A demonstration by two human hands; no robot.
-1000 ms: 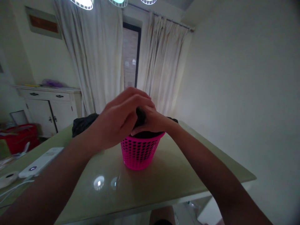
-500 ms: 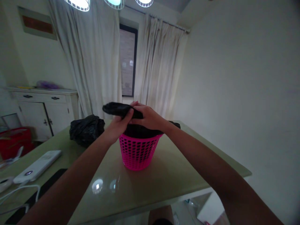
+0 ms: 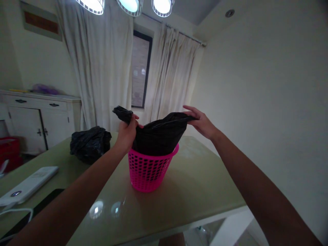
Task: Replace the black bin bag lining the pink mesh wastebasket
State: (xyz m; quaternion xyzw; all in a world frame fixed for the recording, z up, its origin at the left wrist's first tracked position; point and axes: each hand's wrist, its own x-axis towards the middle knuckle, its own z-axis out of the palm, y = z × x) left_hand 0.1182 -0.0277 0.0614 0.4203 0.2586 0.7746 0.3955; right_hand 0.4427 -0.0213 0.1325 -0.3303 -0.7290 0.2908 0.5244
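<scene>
A black plastic bag (image 3: 160, 138) rises out of a pink perforated basket (image 3: 150, 171) standing on the table. My left hand (image 3: 128, 133) is closed around the bag's left side, and a bunched end sticks up past the fingers. On the right, my right hand (image 3: 200, 121) pinches the bag's other upper corner between thumb and fingers, with some fingers stretched out. Between the two hands the bag's upper edge is pulled wide above the basket rim. How far the bag reaches down inside the basket is mostly hidden.
Left of the basket lies a crumpled black plastic bag (image 3: 90, 145). A white power bank (image 3: 29, 186) with a cable (image 3: 17, 210) and a dark flat object (image 3: 38, 212) sit nearer on the green table (image 3: 194, 191). A white cabinet (image 3: 56, 119) stands behind.
My hands were together over the basket; now my right hand has moved right, stretching the bag's top open between them. The camera view has shifted slightly.
</scene>
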